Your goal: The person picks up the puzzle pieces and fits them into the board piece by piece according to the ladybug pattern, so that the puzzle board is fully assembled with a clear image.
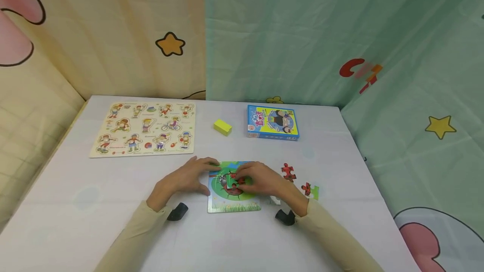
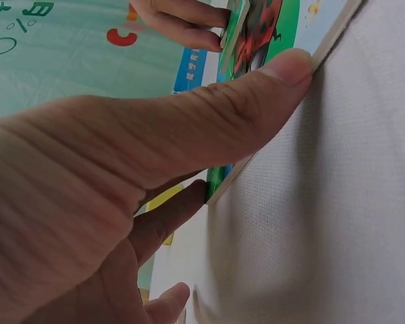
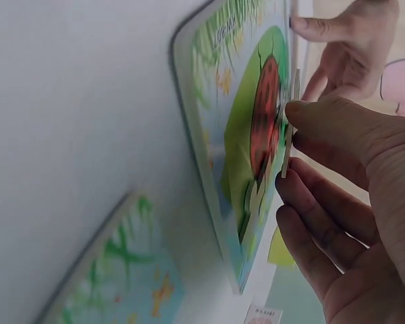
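Well apart from the worktop's (image 1: 113, 209) far edge, the right hand (image 1: 261, 177) pinches a puzzle piece (image 3: 287, 158) just above the puzzle board (image 1: 228, 208), whose left edge the spread left hand (image 1: 188, 176) touches.

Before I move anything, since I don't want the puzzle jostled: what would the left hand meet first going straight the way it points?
The ladybug puzzle board: the left hand points right toward it, its thumb seemingly touching the left edge, though exact contact is hard to judge.
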Demonstrator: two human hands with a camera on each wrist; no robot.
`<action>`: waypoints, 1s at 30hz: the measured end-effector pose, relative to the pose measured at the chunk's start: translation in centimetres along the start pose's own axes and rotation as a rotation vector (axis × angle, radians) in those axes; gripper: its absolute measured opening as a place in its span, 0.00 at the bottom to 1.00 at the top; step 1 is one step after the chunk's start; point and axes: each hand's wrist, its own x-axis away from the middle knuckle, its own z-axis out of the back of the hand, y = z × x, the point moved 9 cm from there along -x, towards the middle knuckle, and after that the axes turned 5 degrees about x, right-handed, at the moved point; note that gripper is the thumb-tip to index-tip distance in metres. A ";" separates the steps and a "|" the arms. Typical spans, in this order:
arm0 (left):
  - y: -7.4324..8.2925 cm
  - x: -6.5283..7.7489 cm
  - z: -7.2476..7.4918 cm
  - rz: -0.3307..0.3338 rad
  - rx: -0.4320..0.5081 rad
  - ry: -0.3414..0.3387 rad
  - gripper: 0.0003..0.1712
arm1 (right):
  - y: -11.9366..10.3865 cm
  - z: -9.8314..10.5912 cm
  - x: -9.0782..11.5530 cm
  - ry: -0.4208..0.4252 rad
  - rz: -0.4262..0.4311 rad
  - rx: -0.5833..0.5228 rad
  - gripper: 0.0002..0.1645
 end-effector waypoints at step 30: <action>0.2 -0.3 0.1 -0.043 -0.023 0.061 0.31 | -3.5 -1.4 -1.6 0.013 0.066 0.111 0.14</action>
